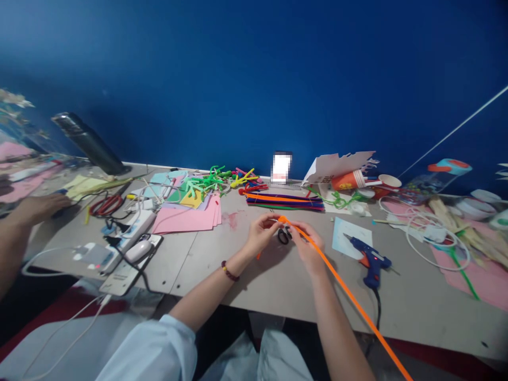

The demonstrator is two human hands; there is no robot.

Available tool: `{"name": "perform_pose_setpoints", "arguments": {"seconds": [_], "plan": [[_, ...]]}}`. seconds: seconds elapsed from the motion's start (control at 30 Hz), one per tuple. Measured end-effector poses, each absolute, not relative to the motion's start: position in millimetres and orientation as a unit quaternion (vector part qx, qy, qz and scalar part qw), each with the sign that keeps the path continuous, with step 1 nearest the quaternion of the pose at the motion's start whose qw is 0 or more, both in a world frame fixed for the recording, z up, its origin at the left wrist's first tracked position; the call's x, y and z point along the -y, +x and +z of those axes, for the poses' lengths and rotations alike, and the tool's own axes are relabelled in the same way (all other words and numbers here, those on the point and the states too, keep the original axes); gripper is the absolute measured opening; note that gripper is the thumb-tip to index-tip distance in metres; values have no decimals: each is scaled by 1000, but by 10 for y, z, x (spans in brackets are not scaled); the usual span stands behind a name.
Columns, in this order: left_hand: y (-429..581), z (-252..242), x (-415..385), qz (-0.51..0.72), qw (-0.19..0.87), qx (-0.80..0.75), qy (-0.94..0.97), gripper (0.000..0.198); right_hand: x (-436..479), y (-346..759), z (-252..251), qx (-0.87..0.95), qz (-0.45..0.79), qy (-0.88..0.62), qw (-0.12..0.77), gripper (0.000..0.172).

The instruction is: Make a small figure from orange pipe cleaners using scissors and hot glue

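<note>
My left hand [260, 235] and my right hand [307, 248] meet above the middle of the grey table [254, 286]. Together they pinch a bent end of an orange pipe cleaner [349, 299], whose long straight part runs toward me and past the table's front edge. Black-handled scissors [284, 236] lie just below my fingers, partly hidden by them. A blue hot glue gun [369, 260] rests to the right of my right hand, on a pale blue sheet of paper [349, 238].
A bundle of multicoloured pipe cleaners [283, 201] lies beyond my hands, with pink paper sheets [186, 221] to its left. A power strip [127, 238] and cables sit left. A co-worker's hand [37, 209] rests at far left. White wire loops [436, 243] lie right.
</note>
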State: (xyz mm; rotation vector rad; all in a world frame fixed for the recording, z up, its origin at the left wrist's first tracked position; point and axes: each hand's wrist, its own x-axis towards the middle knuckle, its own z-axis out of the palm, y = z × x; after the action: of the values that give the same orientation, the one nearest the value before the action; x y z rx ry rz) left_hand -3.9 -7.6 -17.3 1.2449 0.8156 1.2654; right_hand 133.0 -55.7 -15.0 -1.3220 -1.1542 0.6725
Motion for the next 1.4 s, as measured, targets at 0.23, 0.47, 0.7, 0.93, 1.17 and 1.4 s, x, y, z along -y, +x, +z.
{"name": "perform_pose_setpoints", "arguments": {"seconds": [0.23, 0.47, 0.7, 0.93, 1.17, 1.4], "plan": [[-35, -177, 73, 537, 552, -346, 536, 27, 548, 1308, -120, 454, 344, -547, 613, 31], [-29, -179, 72, 540, 547, -340, 542, 25, 544, 1299, -118, 447, 351, -535, 625, 31], [-31, -210, 62, 548, 529, -336, 554, 24, 531, 1330, -173, 471, 336, -542, 610, 30], [-24, -205, 60, 548, 538, -329, 550, 24, 527, 1359, -163, 535, 237, -542, 603, 21], [-16, -162, 99, 536, 586, -337, 506, 27, 550, 1350, -127, 569, 185, -548, 584, 18], [-15, -111, 112, 531, 609, -338, 483, 31, 559, 1338, -118, 579, 176, -544, 581, 18]]}}
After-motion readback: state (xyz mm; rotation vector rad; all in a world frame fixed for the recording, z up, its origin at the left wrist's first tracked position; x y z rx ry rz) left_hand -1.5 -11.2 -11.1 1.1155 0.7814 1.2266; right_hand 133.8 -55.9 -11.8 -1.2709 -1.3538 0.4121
